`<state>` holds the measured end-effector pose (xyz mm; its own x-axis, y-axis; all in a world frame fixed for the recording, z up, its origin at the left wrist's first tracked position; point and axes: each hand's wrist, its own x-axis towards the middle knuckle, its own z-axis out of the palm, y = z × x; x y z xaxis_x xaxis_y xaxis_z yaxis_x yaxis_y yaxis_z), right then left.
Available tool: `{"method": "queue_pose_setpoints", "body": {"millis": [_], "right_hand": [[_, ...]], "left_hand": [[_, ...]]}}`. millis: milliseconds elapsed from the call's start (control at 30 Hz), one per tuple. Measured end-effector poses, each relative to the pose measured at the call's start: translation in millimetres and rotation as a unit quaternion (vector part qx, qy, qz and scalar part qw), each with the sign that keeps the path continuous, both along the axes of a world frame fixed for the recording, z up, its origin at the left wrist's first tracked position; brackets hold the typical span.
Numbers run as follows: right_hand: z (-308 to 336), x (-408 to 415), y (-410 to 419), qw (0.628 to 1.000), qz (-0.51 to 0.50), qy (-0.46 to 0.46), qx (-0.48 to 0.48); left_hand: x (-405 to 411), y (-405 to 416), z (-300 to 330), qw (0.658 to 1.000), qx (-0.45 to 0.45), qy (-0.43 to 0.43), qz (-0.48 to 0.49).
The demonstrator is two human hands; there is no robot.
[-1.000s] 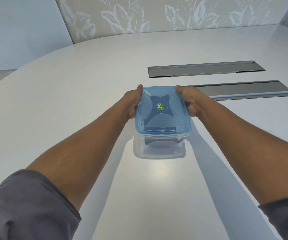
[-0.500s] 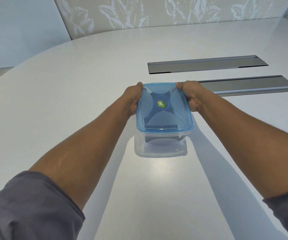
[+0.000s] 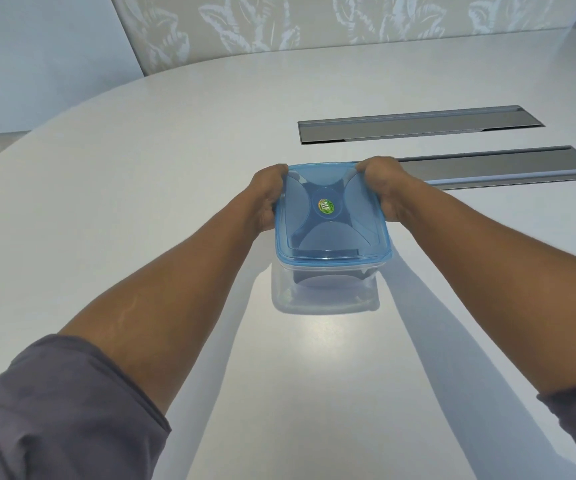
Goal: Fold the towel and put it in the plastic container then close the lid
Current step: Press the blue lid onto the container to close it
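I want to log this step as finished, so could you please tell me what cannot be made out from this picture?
All in the head view:
- Far edge of the lid: whether it has snapped shut is hidden by the left hand and right hand.
- Fingertips: curled over the far rim, out of sight.
- Towel: only a dark shape through the container wall; its folds are unclear.
- Sticker: print too small.
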<state>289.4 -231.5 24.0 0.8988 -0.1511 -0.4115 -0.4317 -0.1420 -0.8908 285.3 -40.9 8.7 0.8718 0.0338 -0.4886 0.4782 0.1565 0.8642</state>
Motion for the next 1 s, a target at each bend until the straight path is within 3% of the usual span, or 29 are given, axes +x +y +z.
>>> {"method": "queue_pose_setpoints", "body": {"millis": [167, 500, 600, 667, 733, 900, 1000], "right_hand": [[-3.2, 0.0, 1.9, 0.999, 0.004, 0.042, 0.024], [-11.8, 5.0, 5.2, 1.0, -0.002, 0.015, -0.007], [-9.3, 3.6, 5.1, 0.978, 0.024, -0.075, -0.196], [-5.2, -4.2, 1.3, 0.921, 0.087, -0.141, -0.352], [-3.6, -14.9, 2.6, 0.881, 0.161, -0.13, -0.426], [-12.5, -38.0, 14.0, 0.876, 0.166, -0.107, -0.441], [-12.5, -42.1, 16.0, 0.875, 0.154, -0.113, -0.444]], "left_hand": [[3.1, -1.6, -0.7, 1.0, -0.003, 0.02, -0.002], [3.5, -0.1, -1.6, 1.0, 0.011, 0.003, -0.001], [-0.3, -0.6, -4.3, 0.999, 0.04, -0.019, 0.001], [2.1, 0.9, -6.9, 0.997, 0.066, -0.039, 0.011], [3.7, 2.4, -7.5, 0.992, 0.105, -0.072, 0.02], [-2.4, -0.1, -8.3, 0.944, 0.268, -0.179, 0.07], [-13.8, -0.3, 0.0, 0.865, 0.419, -0.271, 0.048]]}}
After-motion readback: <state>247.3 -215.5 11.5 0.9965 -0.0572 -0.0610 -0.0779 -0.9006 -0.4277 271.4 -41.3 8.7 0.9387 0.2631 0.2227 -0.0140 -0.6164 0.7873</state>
